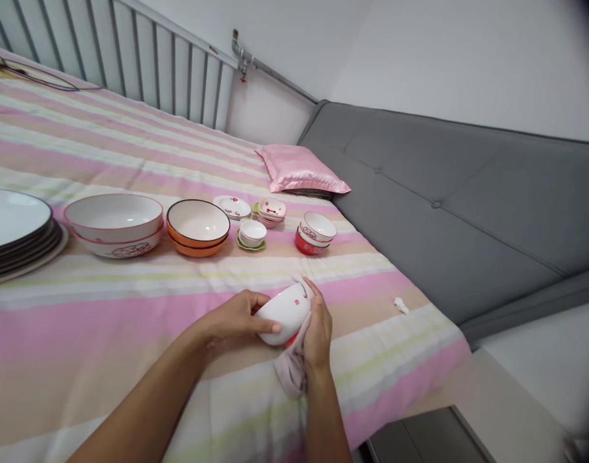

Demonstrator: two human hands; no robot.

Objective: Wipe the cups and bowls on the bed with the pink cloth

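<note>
Between my hands is a white bowl (285,311) with a small red mark, tilted on its side above the striped bedspread. My left hand (241,318) grips it from the left, thumb across its outer wall. My right hand (317,328) is closed around a pale pinkish cloth (293,370) and presses it to the bowl's right side. A bit of red shows under the bowl, partly hidden by the cloth. Beyond my hands sits a stack of small bowls (317,229), white above and red below.
Along the bed stand dark-edged plates (15,222), large white bowls (114,218), orange bowls (198,244), small saucers (233,207), little cups (253,231) and pink dishes (272,211). A pink pillow (301,168) lies by the grey headboard (449,193). Crumpled white tissue (401,305) rests at right.
</note>
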